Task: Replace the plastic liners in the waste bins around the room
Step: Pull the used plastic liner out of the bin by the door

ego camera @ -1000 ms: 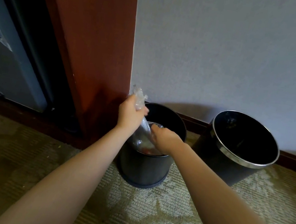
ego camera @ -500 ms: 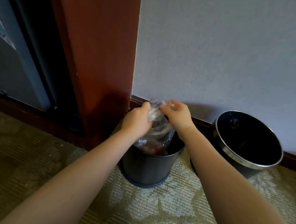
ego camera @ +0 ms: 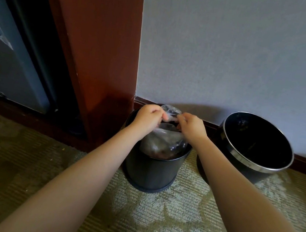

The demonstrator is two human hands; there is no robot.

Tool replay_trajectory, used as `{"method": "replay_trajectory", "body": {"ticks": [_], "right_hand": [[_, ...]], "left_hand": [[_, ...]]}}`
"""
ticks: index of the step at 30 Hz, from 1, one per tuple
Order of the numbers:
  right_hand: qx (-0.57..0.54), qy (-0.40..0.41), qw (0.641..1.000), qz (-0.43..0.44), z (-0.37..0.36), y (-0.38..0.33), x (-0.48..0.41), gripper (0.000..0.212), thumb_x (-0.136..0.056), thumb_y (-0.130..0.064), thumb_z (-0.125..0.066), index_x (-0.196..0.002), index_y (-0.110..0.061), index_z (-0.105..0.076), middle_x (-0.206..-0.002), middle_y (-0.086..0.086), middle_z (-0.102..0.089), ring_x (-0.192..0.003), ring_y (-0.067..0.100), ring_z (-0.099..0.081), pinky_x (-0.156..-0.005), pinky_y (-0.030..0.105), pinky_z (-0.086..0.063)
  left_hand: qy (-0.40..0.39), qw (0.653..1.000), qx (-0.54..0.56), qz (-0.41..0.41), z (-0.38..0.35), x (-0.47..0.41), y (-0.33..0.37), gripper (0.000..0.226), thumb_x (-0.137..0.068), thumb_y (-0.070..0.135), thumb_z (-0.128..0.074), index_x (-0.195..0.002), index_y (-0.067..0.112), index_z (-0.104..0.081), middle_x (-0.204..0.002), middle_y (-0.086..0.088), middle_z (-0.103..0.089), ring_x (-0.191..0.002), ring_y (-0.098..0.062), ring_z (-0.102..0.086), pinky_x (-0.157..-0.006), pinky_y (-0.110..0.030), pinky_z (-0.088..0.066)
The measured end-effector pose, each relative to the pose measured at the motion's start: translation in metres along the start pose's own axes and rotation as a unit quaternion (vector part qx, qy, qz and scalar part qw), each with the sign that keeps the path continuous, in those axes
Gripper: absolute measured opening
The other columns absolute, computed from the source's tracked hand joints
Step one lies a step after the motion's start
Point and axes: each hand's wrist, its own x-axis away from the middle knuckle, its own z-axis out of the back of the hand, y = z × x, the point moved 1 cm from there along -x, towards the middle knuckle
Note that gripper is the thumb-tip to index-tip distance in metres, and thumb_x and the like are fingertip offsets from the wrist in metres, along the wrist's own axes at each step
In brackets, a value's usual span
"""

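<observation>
- At nine o'clock of the frame, a dark doorway (ego camera: 7,52) sits beside a reddish wooden panel (ego camera: 99,43) that runs down to the patterned carpet (ego camera: 152,216).
- Just right of the panel, at the centre, a small black bin (ego camera: 149,171) stands on the carpet against the grey wall (ego camera: 239,49).
- Over the bin's mouth, the left hand (ego camera: 147,118) is closed on the gathered neck of a clear plastic bag (ego camera: 163,143).
- At three o'clock of that hand, nearly touching it, the right hand (ego camera: 191,127) pinches the same neck.
- The bag's lower part sits inside the bin, with something dark and reddish in it.
- Toward three o'clock of the frame, a larger black bin (ego camera: 259,172) with a metal rim leans against the wall, unlined.
</observation>
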Motion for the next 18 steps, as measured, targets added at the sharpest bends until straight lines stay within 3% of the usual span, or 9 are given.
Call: {"method": "replay_trajectory", "body": {"ticks": [2, 4, 7, 10, 12, 14, 16, 18], "right_hand": [[0.142, 0.026, 0.988, 0.061, 0.004, 0.002, 0.006, 0.030, -0.103, -0.033, -0.041, -0.102, -0.010, -0.060, -0.093, 0.015, -0.067, -0.087, 0.036, -0.061, -0.061, 0.035, -0.038], [0.204, 0.042, 0.974, 0.090, 0.007, 0.003, 0.010, 0.031, -0.103, -0.037, -0.039, -0.104, -0.011, -0.056, -0.089, 0.014, -0.066, -0.085, 0.036, -0.061, -0.059, 0.035, -0.033], [0.177, 0.015, 0.981, 0.084, 0.013, 0.008, 0.012, 0.030, -0.100, -0.043, -0.044, -0.087, -0.018, -0.049, -0.077, 0.002, -0.057, -0.075, 0.028, -0.056, -0.058, 0.034, -0.035], [0.122, 0.008, 0.989, 0.082, 0.018, 0.015, 0.011, 0.036, -0.092, -0.044, -0.059, -0.070, -0.017, -0.052, -0.070, 0.000, -0.058, -0.072, 0.023, -0.058, -0.061, 0.036, -0.043], [0.018, 0.015, 0.999, 0.045, 0.018, 0.018, 0.006, 0.039, -0.086, -0.041, -0.068, -0.065, -0.014, -0.050, -0.066, 0.005, -0.056, -0.066, 0.020, -0.054, -0.062, 0.034, -0.042], [-0.161, 0.025, 0.986, -0.020, 0.020, 0.012, 0.003, 0.043, -0.076, -0.048, -0.074, -0.067, -0.015, -0.048, -0.066, 0.005, -0.048, -0.065, 0.017, -0.047, -0.063, 0.032, -0.040], [-0.357, 0.014, 0.931, -0.072, 0.020, 0.005, 0.000, 0.044, -0.070, -0.053, -0.074, -0.076, -0.013, -0.054, -0.072, 0.008, -0.054, -0.072, 0.020, -0.052, -0.072, 0.041, -0.047], [-0.499, -0.015, 0.862, -0.086, 0.017, -0.002, -0.003, 0.034, -0.086, -0.038, -0.067, -0.086, -0.005, -0.058, -0.077, 0.008, -0.068, -0.076, 0.023, -0.063, -0.083, 0.044, -0.051]], "left_hand": [[0.015, 0.995, -0.102, -0.016, 0.009, -0.005, -0.012, 0.030, -0.089, 0.006, -0.046, -0.070, 0.017, -0.067, -0.083, 0.002, -0.067, -0.082, -0.011, -0.059, -0.079, -0.029, -0.045], [0.028, 0.980, -0.195, -0.034, 0.020, -0.009, -0.024, 0.024, -0.089, 0.012, -0.049, -0.078, 0.014, -0.071, -0.092, -0.001, -0.069, -0.088, -0.017, -0.061, -0.078, -0.029, -0.046], [0.054, 0.938, -0.335, -0.069, 0.034, -0.010, -0.037, 0.020, -0.089, 0.019, -0.052, -0.088, 0.014, -0.071, -0.086, -0.002, -0.066, -0.085, -0.023, -0.061, -0.068, -0.027, -0.041], [0.065, 0.886, -0.448, -0.098, 0.039, -0.008, -0.046, 0.022, -0.090, 0.021, -0.052, -0.100, 0.014, -0.070, -0.097, -0.006, -0.068, -0.091, -0.026, -0.062, -0.071, -0.032, -0.045], [0.071, 0.879, -0.460, -0.105, 0.039, -0.008, -0.048, 0.028, -0.092, 0.021, -0.051, -0.113, 0.013, -0.067, -0.108, -0.007, -0.068, -0.098, -0.025, -0.062, -0.079, -0.034, -0.048], [0.071, 0.873, -0.467, -0.120, 0.036, -0.009, -0.048, 0.031, -0.093, 0.023, -0.050, -0.119, 0.012, -0.065, -0.114, -0.007, -0.066, -0.102, -0.026, -0.062, -0.084, -0.035, -0.049], [0.068, 0.868, -0.474, -0.132, 0.031, -0.010, -0.046, 0.030, -0.093, 0.023, -0.050, -0.118, 0.012, -0.064, -0.115, -0.008, -0.065, -0.101, -0.028, -0.062, -0.084, -0.036, -0.049], [0.053, 0.860, -0.487, -0.141, 0.024, -0.008, -0.043, 0.027, -0.092, 0.022, -0.050, -0.110, 0.010, -0.066, -0.110, -0.012, -0.064, -0.097, -0.033, -0.061, -0.080, -0.039, -0.048]]}}
